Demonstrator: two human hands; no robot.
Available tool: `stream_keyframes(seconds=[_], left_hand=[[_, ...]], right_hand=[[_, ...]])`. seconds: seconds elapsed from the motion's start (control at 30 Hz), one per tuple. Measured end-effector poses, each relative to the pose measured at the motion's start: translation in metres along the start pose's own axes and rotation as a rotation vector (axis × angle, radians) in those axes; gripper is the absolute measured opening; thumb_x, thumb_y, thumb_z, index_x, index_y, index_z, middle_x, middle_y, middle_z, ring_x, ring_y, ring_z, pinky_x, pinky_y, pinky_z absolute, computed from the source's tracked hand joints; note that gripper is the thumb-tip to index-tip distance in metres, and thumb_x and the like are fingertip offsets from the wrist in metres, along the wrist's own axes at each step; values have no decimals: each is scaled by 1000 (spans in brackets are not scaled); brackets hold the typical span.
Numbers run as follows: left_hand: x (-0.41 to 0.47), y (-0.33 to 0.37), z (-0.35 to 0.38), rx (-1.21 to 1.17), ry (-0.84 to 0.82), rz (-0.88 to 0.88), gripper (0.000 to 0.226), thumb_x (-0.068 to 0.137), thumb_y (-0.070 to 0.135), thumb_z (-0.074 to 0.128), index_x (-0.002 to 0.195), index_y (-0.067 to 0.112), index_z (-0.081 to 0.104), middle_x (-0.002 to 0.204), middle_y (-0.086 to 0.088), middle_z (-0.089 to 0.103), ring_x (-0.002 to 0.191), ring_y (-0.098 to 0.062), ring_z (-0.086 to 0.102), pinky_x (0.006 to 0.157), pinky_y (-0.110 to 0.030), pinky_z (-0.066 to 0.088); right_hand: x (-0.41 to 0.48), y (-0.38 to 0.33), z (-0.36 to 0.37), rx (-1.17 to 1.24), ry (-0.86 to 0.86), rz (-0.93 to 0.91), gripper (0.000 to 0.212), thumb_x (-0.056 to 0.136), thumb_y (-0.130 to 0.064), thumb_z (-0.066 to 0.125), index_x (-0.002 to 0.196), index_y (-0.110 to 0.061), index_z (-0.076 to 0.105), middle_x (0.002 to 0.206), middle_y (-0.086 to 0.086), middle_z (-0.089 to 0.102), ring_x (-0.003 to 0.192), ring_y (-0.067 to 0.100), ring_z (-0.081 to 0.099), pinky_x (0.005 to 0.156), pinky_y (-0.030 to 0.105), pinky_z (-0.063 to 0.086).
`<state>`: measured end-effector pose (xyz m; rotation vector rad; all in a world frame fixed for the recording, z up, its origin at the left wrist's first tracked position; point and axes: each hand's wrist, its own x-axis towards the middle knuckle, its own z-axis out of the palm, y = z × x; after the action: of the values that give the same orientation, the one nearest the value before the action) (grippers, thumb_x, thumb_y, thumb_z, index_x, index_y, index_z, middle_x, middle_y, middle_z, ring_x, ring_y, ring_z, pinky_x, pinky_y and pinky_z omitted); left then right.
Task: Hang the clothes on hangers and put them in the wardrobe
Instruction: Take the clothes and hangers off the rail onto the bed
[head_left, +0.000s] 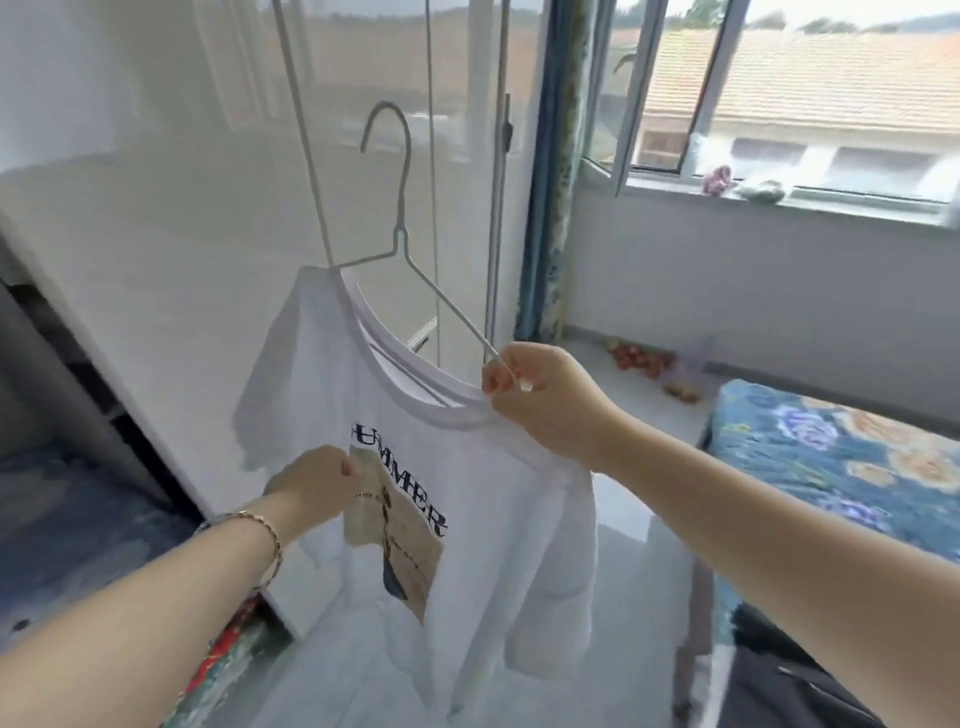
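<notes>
the shirt (483, 499) looks light, soft and floppy, so it should sag wherever unsupported; best held at the collar and hanger (400, 244) arm, not the thin cloth. it hangs in mid-air before the wardrobe (182, 234), half on the wire hanger. the right hand (540, 395) is pinched on the collar and hanger end; the left hand (311, 483) grips the chest. it is white with dark lettering and a tan print.

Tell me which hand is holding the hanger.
The right hand: it pinches the white wire hanger at its arm end, by the collar of the white T-shirt. The left hand, with the bracelet, holds only the shirt's front.
</notes>
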<state>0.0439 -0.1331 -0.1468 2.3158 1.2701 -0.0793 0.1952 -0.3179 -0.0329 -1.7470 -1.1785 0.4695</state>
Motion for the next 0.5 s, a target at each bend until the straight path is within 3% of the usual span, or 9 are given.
stream_keyframes(seconds=[0.1, 0.2, 0.33, 0.43, 0.5], left_hand=[[-11, 58, 41, 50, -89, 112, 22, 91, 16, 44, 73, 11, 55, 79, -7, 65, 69, -21, 58, 69, -31, 48], [-23, 120, 83, -9, -156, 214, 19, 91, 16, 52, 72, 17, 54, 82, -7, 62, 78, -25, 61, 79, -36, 53], [-55, 207, 144, 35, -224, 348, 28, 90, 17, 55, 65, 26, 44, 80, -6, 61, 86, -30, 66, 83, -42, 54], [-82, 267, 194, 100, -275, 439, 23, 91, 19, 51, 68, 21, 47, 69, 0, 58, 71, -24, 61, 69, -33, 53], [-103, 303, 225, 188, -318, 499, 21, 90, 21, 48, 70, 15, 54, 65, 0, 57, 58, -18, 52, 56, -28, 42]], right_hand=[[-46, 17, -41, 26, 132, 63, 37, 80, 6, 49, 57, -23, 45, 64, -9, 49, 55, 2, 41, 50, 9, 33], [-100, 36, -83, 22, 295, 117, 38, 79, 6, 50, 56, -23, 44, 69, -1, 52, 65, 11, 43, 58, 18, 35], [-185, 63, -153, -19, 482, 188, 42, 82, 4, 52, 54, -24, 43, 63, -9, 50, 57, -2, 45, 57, 10, 36], [-250, 86, -202, -45, 613, 253, 40, 82, 5, 53, 54, -23, 45, 60, -12, 49, 53, -5, 45, 55, 8, 35], [-293, 102, -231, -37, 704, 311, 38, 80, 5, 53, 54, -21, 45, 59, -10, 48, 53, -1, 42, 54, 10, 33]])
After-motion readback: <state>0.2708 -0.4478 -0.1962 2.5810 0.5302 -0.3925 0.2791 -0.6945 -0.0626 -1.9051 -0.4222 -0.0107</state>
